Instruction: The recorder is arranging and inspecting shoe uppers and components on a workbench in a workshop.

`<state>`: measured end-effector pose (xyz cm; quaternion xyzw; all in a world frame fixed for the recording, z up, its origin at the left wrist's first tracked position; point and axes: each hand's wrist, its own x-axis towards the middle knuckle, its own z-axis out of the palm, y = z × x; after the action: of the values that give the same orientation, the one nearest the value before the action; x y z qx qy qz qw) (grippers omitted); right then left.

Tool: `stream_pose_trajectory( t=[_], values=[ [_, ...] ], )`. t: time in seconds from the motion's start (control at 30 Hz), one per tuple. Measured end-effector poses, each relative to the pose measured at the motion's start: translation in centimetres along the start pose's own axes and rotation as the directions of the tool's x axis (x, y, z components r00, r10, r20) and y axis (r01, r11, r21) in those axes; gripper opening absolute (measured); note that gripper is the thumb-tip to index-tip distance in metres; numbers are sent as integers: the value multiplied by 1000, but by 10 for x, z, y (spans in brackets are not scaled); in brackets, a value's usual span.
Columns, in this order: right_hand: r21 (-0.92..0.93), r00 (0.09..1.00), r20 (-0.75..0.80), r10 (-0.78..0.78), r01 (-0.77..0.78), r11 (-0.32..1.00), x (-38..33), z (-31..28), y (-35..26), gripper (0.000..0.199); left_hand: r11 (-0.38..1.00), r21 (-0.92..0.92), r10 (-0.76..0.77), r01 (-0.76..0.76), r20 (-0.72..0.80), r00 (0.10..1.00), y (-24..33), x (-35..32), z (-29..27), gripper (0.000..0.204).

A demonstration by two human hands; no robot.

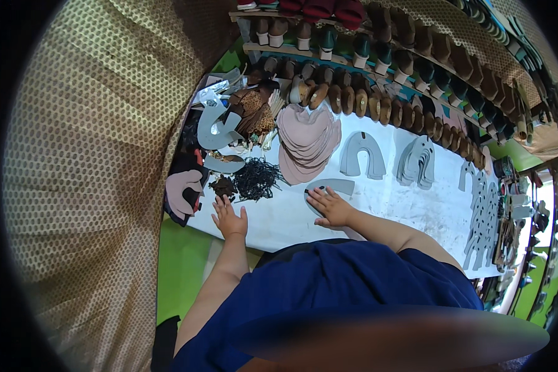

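My left hand (231, 221) lies on the white tabletop (266, 222) with its fingers spread, holding nothing. Its fingertips reach the edge of a small dark brown heap (223, 186). Just right of that heap is a tangled pile of thin black strips (258, 180). My right hand (330, 208) rests flat, fingers apart, over the lower left part of a curved grey cut piece (341, 186), hiding some of it. A small dark bit shows by the fingertips on that piece. Beyond it, a stack of pink cut pieces (307, 142) fans out.
Grey U-shaped pieces (362, 155) and a grey stack (415, 162) lie right of centre, with more grey pieces (480, 217) at the far right. Shoe-shaped forms (378, 110) line the back. Brown scraps (254, 111) and a pink piece (184, 194) lie left, near a patterned curtain (99, 155).
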<state>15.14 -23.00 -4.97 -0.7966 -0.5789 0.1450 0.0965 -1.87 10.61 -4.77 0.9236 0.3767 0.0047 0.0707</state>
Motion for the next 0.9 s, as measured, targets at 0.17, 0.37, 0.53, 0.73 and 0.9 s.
stream_pose_trajectory(
  t=[0.17,0.37,0.53,0.73,0.9],
  values=[
    [-22,994,-3,108,-108,994,4,-16,-3,86,1000,-12,1,-1,5,1000,0,0,0,80],
    [-16,988,36,152,-151,988,7,-18,-1,83,1000,-1,1,-1,-4,1000,1,1,1,80],
    [-93,993,-11,113,-114,989,9,-16,-6,80,1000,-16,1,-1,-7,1000,1,-1,-1,79],
    [43,999,-39,34,-32,999,19,-3,1,75,1000,-2,1,-1,-9,1000,0,1,1,82],
    [-146,985,-152,77,-99,984,36,-19,3,58,1000,1,-8,8,-2,1000,2,0,-2,82]
  ],
)
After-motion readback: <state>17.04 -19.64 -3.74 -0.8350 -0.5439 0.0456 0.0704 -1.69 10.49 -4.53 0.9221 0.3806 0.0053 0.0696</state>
